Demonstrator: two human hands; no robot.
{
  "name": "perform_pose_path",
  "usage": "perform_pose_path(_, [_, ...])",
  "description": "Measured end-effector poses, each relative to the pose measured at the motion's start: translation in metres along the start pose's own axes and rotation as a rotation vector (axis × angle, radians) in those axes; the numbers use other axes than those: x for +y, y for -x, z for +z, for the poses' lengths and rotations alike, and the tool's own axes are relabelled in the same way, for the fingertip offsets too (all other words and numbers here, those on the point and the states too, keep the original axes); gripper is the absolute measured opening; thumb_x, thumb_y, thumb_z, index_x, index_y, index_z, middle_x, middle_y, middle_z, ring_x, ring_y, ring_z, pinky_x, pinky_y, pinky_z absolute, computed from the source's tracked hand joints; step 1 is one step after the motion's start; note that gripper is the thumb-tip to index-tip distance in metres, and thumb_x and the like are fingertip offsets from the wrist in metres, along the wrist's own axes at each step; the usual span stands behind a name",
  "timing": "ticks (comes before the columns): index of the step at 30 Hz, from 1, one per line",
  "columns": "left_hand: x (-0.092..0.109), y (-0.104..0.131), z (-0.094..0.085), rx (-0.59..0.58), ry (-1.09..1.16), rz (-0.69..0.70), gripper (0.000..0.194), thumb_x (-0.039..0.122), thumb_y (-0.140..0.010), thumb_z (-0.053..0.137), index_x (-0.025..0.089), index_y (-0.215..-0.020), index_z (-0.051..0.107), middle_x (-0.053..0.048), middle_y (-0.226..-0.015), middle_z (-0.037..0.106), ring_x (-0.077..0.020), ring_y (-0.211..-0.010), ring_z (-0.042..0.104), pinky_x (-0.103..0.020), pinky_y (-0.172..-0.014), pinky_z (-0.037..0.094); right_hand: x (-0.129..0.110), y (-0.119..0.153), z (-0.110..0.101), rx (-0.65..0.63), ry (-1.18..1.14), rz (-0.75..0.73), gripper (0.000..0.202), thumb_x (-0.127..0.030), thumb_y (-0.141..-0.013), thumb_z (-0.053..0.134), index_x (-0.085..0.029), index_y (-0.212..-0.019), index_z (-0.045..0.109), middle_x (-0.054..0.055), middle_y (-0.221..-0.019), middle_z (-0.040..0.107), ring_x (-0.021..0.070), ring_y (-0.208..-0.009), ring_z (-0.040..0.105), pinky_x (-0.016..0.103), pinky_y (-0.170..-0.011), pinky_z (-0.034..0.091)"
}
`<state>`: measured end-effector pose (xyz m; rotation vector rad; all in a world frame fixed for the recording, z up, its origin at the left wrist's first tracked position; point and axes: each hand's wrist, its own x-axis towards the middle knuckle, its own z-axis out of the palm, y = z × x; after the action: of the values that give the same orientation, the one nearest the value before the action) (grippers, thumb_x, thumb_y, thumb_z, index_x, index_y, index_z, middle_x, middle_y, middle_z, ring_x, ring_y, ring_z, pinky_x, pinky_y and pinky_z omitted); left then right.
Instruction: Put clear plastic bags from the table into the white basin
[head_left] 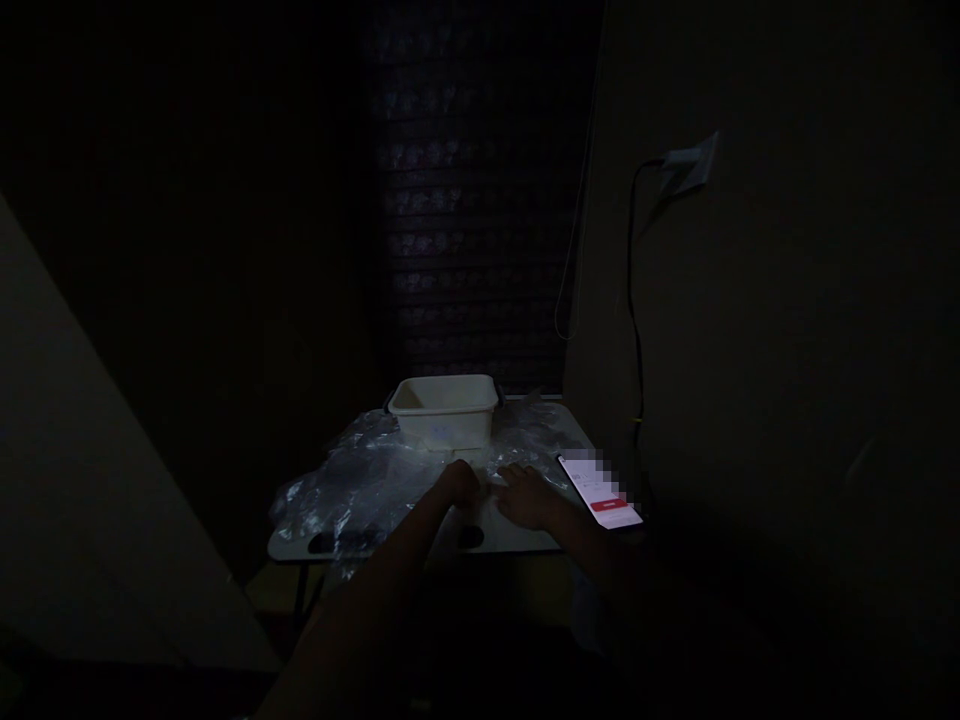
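Note:
In a dark room, both hands rest over a small white table [289,548] in front of a white plastic tub [448,425]. My left hand [459,484] has its fingers curled at the table's middle; what they hold, if anything, is too dark to make out. Just right of it, my right hand [525,495] lies palm down with its fingers spread on pale, thin material. Clear crinkled plastic [352,490] spreads over the table's left part and around the tub. The tub looks hollow and stands upright.
A lit phone [596,490] lies at the table's right edge. Behind the table hangs a dark blind [442,240] with a looped cord. A black cable [632,290] runs down the right wall from a plug at the outlet [701,165].

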<state>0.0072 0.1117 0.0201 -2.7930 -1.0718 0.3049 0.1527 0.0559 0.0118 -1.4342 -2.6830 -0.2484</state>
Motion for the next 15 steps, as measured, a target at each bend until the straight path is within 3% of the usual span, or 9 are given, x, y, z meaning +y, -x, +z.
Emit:
perform_pose_path(6, [0.0024, 0.0020, -0.0038, -0.064, -0.118, -0.074, 0.007, 0.022, -0.049, 0.060, 0.015, -0.049, 0.056, -0.002, -0.051, 0.056, -0.0154, -0.057, 0.050, -0.022, -0.051, 0.033, -0.0020, -0.0049, -0.0047, 0.001, 0.007, 0.026, 0.035, -0.029, -0.072, 0.028, -0.022, -0.103, 0.041, 0.009, -0.109, 0.039, 0.0235, -0.100, 0.030, 0.040, -0.078, 0.023])
perform_pose_path(15, [-0.0003, 0.0041, -0.0075, -0.046, -0.055, -0.072, 0.009, 0.018, -0.048, 0.060, 0.014, -0.055, 0.057, -0.006, -0.066, 0.059, -0.0192, -0.066, 0.051, -0.024, -0.056, 0.036, -0.0024, -0.0066, -0.0057, -0.031, 0.021, 0.038, 0.034, -0.025, -0.071, 0.029, -0.019, -0.101, 0.045, 0.011, -0.105, 0.042, 0.0227, -0.095, 0.037, 0.036, -0.074, 0.029])
